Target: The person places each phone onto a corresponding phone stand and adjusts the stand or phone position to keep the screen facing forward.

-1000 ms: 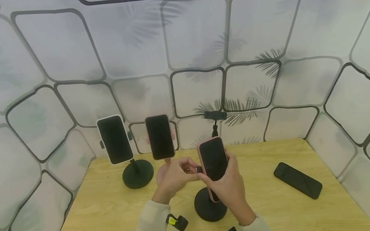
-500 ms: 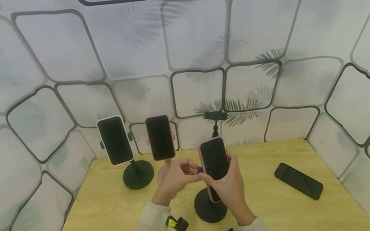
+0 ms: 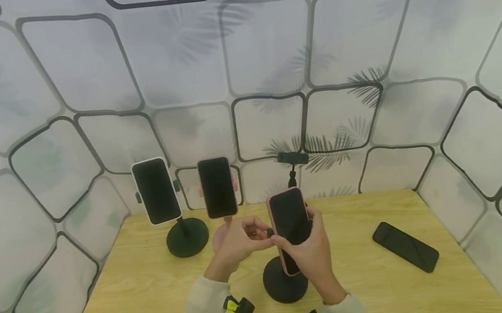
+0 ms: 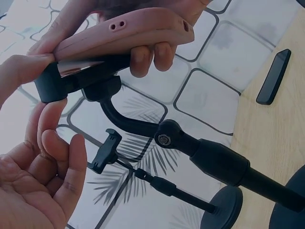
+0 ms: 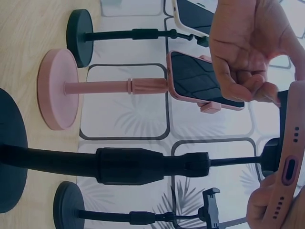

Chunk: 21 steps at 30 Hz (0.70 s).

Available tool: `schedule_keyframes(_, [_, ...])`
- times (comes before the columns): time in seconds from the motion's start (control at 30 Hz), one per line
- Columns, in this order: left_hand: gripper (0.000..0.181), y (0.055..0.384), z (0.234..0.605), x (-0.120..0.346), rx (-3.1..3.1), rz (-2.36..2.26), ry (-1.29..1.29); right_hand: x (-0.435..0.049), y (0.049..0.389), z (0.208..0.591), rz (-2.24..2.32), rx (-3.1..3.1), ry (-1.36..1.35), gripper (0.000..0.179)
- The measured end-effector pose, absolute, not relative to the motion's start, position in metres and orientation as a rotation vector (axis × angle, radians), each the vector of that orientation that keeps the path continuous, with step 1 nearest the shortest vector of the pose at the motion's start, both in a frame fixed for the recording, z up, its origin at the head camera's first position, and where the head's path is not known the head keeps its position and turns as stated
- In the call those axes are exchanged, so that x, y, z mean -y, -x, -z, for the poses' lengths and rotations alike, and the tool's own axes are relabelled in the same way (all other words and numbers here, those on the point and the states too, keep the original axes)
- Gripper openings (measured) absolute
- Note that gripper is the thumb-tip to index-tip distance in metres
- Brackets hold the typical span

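Observation:
My right hand [image 3: 313, 252] grips a phone in a pink case [image 3: 290, 216], its dark screen facing up toward me. Behind the phone is the clamp [image 4: 76, 78] of a black phone stand [image 4: 219, 162], whose round base [image 3: 283, 284] rests on the table. From the left side, my left hand [image 3: 239, 246] pinches the end of that clamp between thumb and fingers. The left wrist view shows the phone's edge lying along the clamp, with right fingers [image 4: 140, 61] curled under the case. A gap shows at the clamp's end beneath the case.
To the left, a dark green stand [image 3: 187, 237] bears a white-framed phone [image 3: 156, 190], and a pink stand [image 5: 57, 90] bears another phone [image 3: 217, 187]. A black stand with a bare clamp [image 3: 292, 158] stands behind. One black phone [image 3: 405, 246] lies on the wooden table [image 3: 373, 289] at right.
Only slight motion: the pink-cased phone has shifted a touch leftward, toward the left fingertips. Both hands keep their holds.

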State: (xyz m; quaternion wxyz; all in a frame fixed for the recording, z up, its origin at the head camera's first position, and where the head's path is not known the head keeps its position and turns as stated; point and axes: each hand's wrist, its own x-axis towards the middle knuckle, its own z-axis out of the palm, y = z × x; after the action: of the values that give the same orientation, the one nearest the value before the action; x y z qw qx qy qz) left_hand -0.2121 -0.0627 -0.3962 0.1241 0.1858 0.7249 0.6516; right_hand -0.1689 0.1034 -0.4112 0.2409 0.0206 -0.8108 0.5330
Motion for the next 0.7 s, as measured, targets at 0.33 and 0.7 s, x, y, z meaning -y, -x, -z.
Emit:
schedule_keyframes(0.33, [0.026,0.211,0.400,0.067,-2.099,-1.938,-0.555,-0.098,0.173,0.415,-1.479,2.134,-0.049,0.067])
schedule_keyframes(0.7, [0.024,0.210,0.398,0.069,-2.253,-1.838,-0.448,-0.092,0.174,0.419,-1.381,2.058,-0.046,0.052])
